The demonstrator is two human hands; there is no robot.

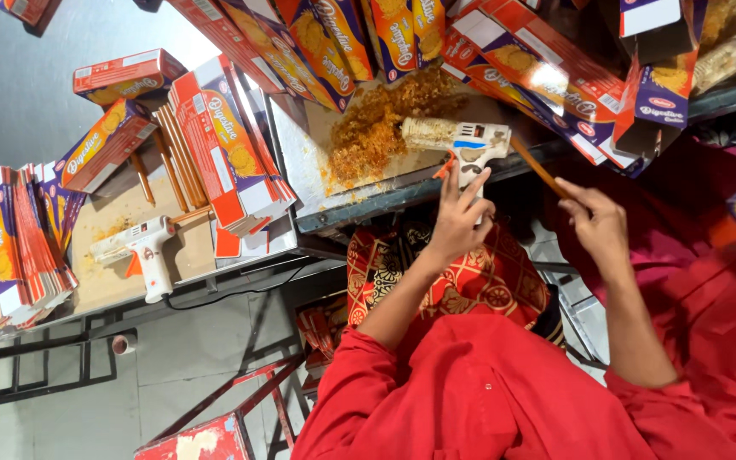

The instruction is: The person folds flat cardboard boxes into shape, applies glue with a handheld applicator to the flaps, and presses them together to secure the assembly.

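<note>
My left hand (460, 217) is wrapped around the handle of a white glue gun (462, 138) that lies at the edge of a work board (304, 170). My right hand (596, 223) pinches a thin brown glue stick (540, 169) that runs into the back of that gun. The gun's nozzle points at a heap of orange-brown glue crumbs (376, 126) on the board. Both sleeves are red, and a red patterned cloth (487, 285) covers my lap below the hands.
A second white glue gun (142, 253) lies on a cardboard sheet on the left table, beside several brown glue sticks (176, 158). Red, blue and orange flat cartons are stacked at the left (19, 243), the middle (223, 145) and along the top (538, 64). Metal frames and a grey floor lie below.
</note>
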